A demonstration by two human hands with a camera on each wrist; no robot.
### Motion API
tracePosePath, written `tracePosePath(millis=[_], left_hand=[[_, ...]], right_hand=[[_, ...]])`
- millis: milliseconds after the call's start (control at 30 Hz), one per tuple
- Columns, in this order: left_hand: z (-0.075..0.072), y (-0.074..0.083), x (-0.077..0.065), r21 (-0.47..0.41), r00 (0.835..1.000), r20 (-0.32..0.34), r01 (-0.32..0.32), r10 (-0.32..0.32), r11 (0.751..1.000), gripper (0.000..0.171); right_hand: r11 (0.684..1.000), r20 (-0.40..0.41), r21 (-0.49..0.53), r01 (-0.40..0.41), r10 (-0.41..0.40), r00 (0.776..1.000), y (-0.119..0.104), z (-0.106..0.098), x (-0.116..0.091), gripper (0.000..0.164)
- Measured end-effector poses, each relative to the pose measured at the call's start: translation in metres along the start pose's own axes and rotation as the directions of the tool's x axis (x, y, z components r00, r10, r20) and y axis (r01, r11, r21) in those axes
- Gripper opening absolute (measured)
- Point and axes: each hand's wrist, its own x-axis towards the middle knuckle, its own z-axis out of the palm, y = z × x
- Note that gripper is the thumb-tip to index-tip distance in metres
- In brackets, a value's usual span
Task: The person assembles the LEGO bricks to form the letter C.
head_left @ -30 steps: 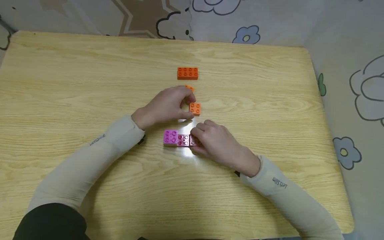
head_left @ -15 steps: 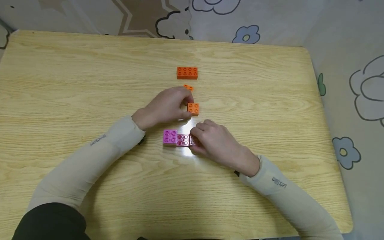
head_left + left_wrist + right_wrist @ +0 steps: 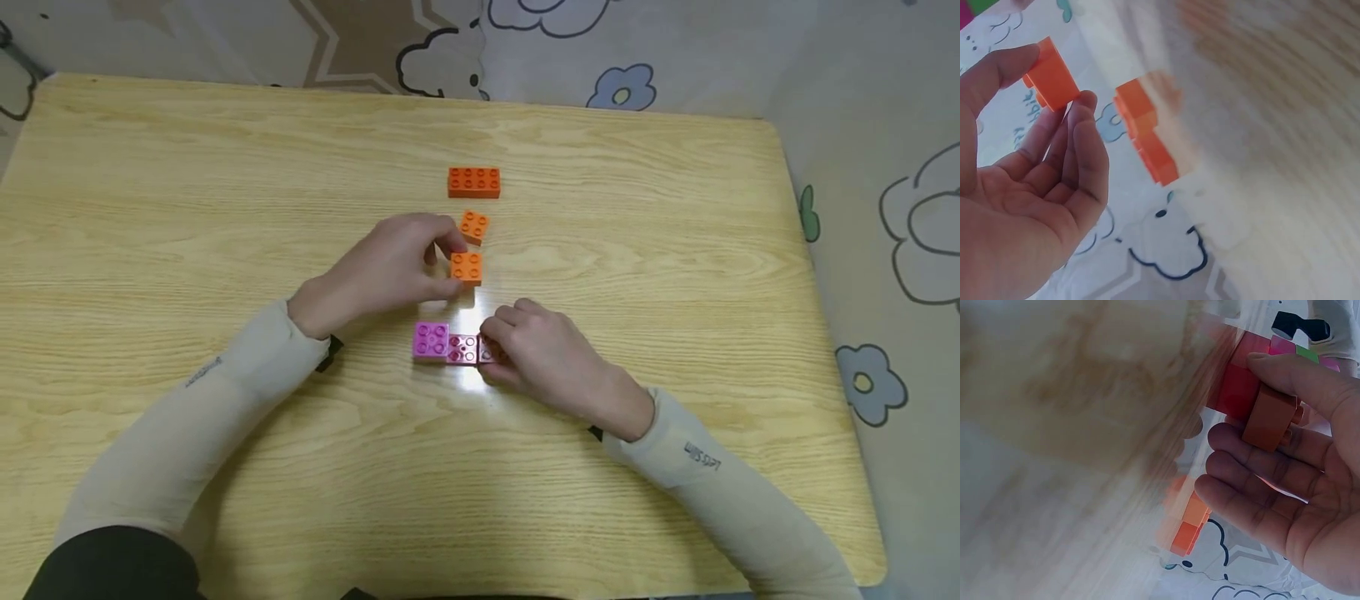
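Brown brick apparently in right hand

- Left sleeve and right sleeve: pale cream, smooth, close-fitting, each with small dark lettering near the cuff.
- Black cloth over the upper left arm.
- Small black piece under the left cuff.
- Left hand and right hand bare.

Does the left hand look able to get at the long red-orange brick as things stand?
Probably not straight away: the left hand pinches an orange brick, so it looks occupied. With that set down, likely yes, as nothing covers the long red-orange brick.
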Motion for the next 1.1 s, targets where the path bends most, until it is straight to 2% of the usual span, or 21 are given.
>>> tracePosePath(millis=[333, 567, 700, 900, 1100], left_hand=[[-0.016, 0.011, -0.029, -0.016, 0.999, -0.047, 0.021, -0.022, 1.000, 0.031], [-0.024, 0.016, -0.046, -0.012, 0.996, -0.086, -0.040, 0.039, 0.999, 0.029], [-0.025, 0.019, -0.053, -0.020, 0.996, -0.073, -0.060, 0.059, 0.998, 0.030], [-0.025, 0.020, -0.064, -0.025, 0.998, -0.034, -0.058, 0.057, 0.998, 0.032], [-0.021, 0.021, -0.071, -0.029, 0.996, -0.031, -0.089, 0.088, 0.996, 0.030]], right_hand=[[1.000, 0.017, -0.001, -0.016, 0.016, 1.000, -0.001, 0.001, -0.002, 0.024], [1.000, 0.010, 0.005, -0.011, 0.011, 1.000, 0.000, 0.000, -0.002, 0.025], [1.000, 0.006, 0.008, -0.010, 0.010, 1.000, 0.000, 0.000, -0.001, 0.025], [1.000, 0.005, 0.004, -0.002, 0.002, 1.000, -0.001, 0.000, 0.001, 0.026], [1.000, 0.004, 0.009, -0.007, 0.007, 1.000, -0.001, 0.000, 0.000, 0.024]])
